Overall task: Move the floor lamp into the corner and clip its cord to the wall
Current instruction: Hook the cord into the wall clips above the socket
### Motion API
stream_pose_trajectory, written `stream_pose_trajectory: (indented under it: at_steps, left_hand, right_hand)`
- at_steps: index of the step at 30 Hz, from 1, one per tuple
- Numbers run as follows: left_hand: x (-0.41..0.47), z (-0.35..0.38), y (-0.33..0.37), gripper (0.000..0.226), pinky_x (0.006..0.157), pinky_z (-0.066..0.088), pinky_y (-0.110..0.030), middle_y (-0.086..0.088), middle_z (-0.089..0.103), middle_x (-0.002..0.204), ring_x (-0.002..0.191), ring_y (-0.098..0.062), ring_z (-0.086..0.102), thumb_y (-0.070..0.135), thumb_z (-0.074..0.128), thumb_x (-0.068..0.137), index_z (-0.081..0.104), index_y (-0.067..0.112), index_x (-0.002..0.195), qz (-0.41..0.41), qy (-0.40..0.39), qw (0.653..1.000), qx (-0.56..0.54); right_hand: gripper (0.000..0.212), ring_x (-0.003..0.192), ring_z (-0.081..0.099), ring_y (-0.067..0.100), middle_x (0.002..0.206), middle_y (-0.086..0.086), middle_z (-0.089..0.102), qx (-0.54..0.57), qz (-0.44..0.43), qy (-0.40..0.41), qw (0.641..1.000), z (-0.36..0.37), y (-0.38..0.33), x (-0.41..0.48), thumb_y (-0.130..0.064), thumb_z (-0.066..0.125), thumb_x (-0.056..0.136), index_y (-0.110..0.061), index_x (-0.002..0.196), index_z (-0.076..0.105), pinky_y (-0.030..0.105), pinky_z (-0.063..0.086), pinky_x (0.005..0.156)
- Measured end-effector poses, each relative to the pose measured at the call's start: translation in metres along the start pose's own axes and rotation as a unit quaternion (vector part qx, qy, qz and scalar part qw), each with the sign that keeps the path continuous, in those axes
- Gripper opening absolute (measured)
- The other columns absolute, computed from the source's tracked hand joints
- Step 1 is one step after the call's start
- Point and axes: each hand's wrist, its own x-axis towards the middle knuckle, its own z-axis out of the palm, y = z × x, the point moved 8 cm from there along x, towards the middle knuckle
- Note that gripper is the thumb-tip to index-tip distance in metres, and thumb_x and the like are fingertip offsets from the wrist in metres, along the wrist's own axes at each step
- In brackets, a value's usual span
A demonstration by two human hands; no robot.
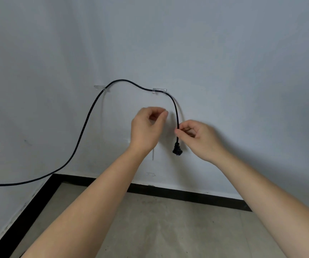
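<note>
My right hand (pixel 196 136) pinched the black cord (pixel 86 120) just above its plug (pixel 177 149). My left hand (pixel 148 125) hovered beside it, fingertips pinched together on nothing visible. Two clear wall clips (pixel 159 90) held the cord.

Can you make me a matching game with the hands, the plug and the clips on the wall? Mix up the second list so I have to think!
Things:
1. right hand
2. left hand
3. plug
4. two clear clips

States:
A. hangs at the cord's end
B. stuck on the wall, holding the cord
C. pinches the black cord
D. fingers curled, not touching the cord

Pairs: 1-C, 2-D, 3-A, 4-B
</note>
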Motion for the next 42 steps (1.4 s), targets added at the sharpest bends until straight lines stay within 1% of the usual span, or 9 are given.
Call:
stream_pose_trajectory:
  at_steps: [3,6,12,14,17,21,31,36,42]
  left_hand:
    - [-0.005,0.021,0.001,0.004,0.072,0.051,-0.014,0.008,0.074,0.089,0.078,0.002,0.065,0.029,0.073,0.084,0.075,0.026,0.086,-0.034,-0.064,0.997,-0.033]
    - [-0.003,0.032,-0.002,0.008,0.075,0.056,-0.028,-0.002,0.076,0.081,0.074,-0.009,0.067,0.025,0.078,0.08,0.078,0.017,0.081,-0.08,-0.075,0.992,-0.068]
    - [0.002,0.023,-0.021,0.008,0.06,0.049,-0.019,0.007,0.07,0.063,0.058,-0.004,0.06,0.021,0.081,0.077,0.079,0.014,0.08,-0.144,-0.008,0.979,-0.147]
    - [0.003,0.022,-0.025,0.007,0.059,0.052,-0.022,-0.001,0.071,0.066,0.06,-0.01,0.061,0.02,0.081,0.077,0.079,0.014,0.078,-0.154,-0.007,0.975,-0.16]
    - [0.002,0.026,-0.026,0.007,0.062,0.059,-0.028,-0.006,0.072,0.066,0.063,-0.016,0.067,0.017,0.081,0.078,0.078,0.011,0.077,-0.169,-0.015,0.966,-0.194]
    - [0.001,0.03,-0.028,0.008,0.061,0.059,-0.029,-0.008,0.072,0.065,0.062,-0.018,0.069,0.012,0.08,0.079,0.076,0.005,0.078,-0.19,-0.019,0.954,-0.231]
    - [0.01,0.016,-0.016,0.008,0.073,0.059,-0.038,0.004,0.072,0.066,0.067,-0.017,0.07,0.025,0.079,0.076,0.076,0.019,0.078,-0.063,0.02,0.998,0.014]
    - [0.008,0.014,-0.029,0.011,0.071,0.061,-0.042,0.004,0.07,0.058,0.06,-0.018,0.07,0.021,0.082,0.074,0.071,0.02,0.071,-0.102,0.031,0.994,-0.022]
    - [0.003,0.016,-0.031,0.005,0.076,0.06,-0.039,0.004,0.072,0.067,0.064,-0.012,0.069,0.02,0.078,0.079,0.074,0.017,0.078,-0.061,-0.015,0.996,-0.069]
  right_hand:
    - [0.008,0.07,0.068,0.009,0.081,-0.002,0.074,0.006,0.008,0.006,1.0,0.005,0.007,-0.003,-0.019,0.069,0.09,-0.027,0.088,0.07,0.022,0.053,0.069]
    - [0.011,0.072,0.071,0.013,0.083,-0.001,0.076,-0.011,0.029,-0.018,0.999,0.01,0.02,-0.005,-0.015,0.07,0.087,-0.026,0.089,0.072,0.033,0.059,0.075]
    - [0.025,0.088,0.07,0.016,0.088,-0.006,0.071,-0.138,0.072,-0.098,0.983,0.018,0.056,-0.017,-0.01,0.066,0.085,-0.034,0.079,0.063,0.031,0.057,0.084]
    - [0.014,0.087,0.07,0.014,0.09,-0.009,0.071,-0.111,0.077,-0.079,0.988,0.021,0.058,-0.019,-0.022,0.072,0.083,-0.031,0.088,0.063,0.025,0.056,0.08]
    - [0.037,0.08,0.07,0.002,0.09,-0.012,0.074,-0.101,0.074,-0.011,0.992,0.021,0.054,-0.015,-0.046,0.079,0.073,-0.026,0.103,0.07,0.019,0.055,0.076]
    - [0.02,0.077,0.07,0.001,0.085,-0.013,0.075,-0.113,0.044,0.035,0.992,0.021,0.047,-0.014,-0.034,0.076,0.08,-0.024,0.097,0.075,0.029,0.059,0.08]
    - [0.022,0.06,0.064,0.004,0.073,-0.022,0.069,-0.096,0.047,0.11,0.988,0.005,0.053,-0.02,-0.042,0.065,0.064,-0.042,0.085,0.058,0.03,0.056,0.063]
    - [0.019,0.062,0.064,0.001,0.062,-0.018,0.064,-0.139,0.008,0.128,0.982,0.003,0.05,-0.02,-0.043,0.063,0.068,-0.038,0.087,0.06,0.027,0.057,0.062]
    - [0.014,0.071,0.072,0.01,0.081,-0.005,0.076,-0.21,-0.042,0.106,0.971,0.022,0.051,-0.018,-0.027,0.074,0.082,-0.021,0.095,0.073,0.031,0.06,0.068]
